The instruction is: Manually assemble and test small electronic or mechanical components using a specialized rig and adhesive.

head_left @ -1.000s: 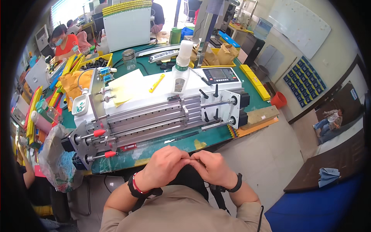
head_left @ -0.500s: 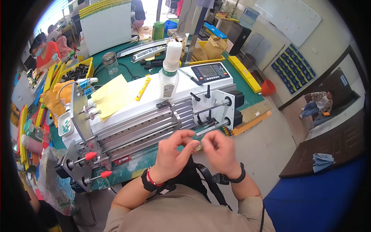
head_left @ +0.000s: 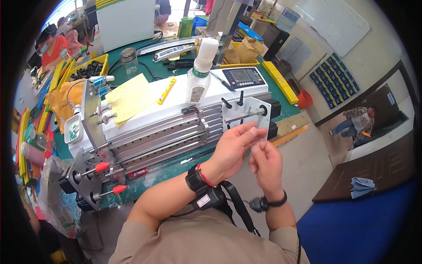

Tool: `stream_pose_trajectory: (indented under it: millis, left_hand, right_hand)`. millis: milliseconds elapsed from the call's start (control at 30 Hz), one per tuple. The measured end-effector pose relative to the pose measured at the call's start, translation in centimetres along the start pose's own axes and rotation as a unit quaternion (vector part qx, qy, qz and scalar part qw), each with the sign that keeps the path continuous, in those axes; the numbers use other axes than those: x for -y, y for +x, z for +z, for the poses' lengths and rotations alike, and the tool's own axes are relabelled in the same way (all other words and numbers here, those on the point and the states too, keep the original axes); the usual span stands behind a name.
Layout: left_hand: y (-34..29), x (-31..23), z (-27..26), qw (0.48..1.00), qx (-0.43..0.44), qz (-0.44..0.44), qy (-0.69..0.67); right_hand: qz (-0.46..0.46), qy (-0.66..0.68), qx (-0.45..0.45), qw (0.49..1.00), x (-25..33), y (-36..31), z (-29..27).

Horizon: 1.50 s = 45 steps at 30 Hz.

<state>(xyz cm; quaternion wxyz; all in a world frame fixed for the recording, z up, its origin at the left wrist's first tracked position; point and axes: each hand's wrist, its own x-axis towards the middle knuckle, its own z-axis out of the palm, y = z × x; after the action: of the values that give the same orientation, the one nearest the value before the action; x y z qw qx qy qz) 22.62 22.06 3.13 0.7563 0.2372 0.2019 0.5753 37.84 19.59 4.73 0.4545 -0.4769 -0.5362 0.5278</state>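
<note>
My left hand (head_left: 232,148) is raised over the near right end of a metal rail machine (head_left: 162,138), its thumb and fingers pinched together. Close beside it, the fingertips of my right hand (head_left: 267,162) are also pinched, nearly meeting the left ones. Whatever lies between the fingers is too small to make out. Just beyond the hands stands the machine's white end plate (head_left: 246,115) with black lever handles (head_left: 241,98). A white bottle (head_left: 200,83) stands upright on the machine's white housing, near a control panel (head_left: 241,78) with a screen.
Yellow paper (head_left: 127,100) and a yellow strip (head_left: 166,91) lie on the housing. Red-tipped rods (head_left: 102,167) stick out at the machine's left end. A small white tray (head_left: 73,129) holds pale green pieces. A person (head_left: 358,121) is by the doorway at right.
Both hands have moved to the right and come closer together, the left one reaching farther up. The person by the doorway has changed position. My view has shifted slightly.
</note>
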Motion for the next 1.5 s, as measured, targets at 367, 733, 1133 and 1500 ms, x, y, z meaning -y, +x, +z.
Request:
stream_pose_trajectory:
  millis: [367, 733, 1133, 1500]
  left_hand:
    - [-17.6, -9.8, -6.5, 0.977, 0.205, 0.063, -0.012]
    - [-23.1, -11.4, -6.5, 0.846, -0.144, 0.271, 0.436]
    - [-21.7, -11.0, -8.8, 0.855, -0.135, 0.285, 0.411]
    - [-22.1, -11.7, -7.7, 0.825, -0.169, 0.293, 0.452]
  right_hand:
    - [0.201, 0.348, 0.100, 0.910, -3.1, 6.7, 2.1]
    - [0.161, 0.287, 0.131, 0.935, -2.1, 6.3, 5.6]
    - [0.115, 0.277, 0.053, 0.952, -3.8, 5.6, 5.6]
    - [0.143, 0.248, 0.093, 0.954, -3.1, 6.6, 5.7]
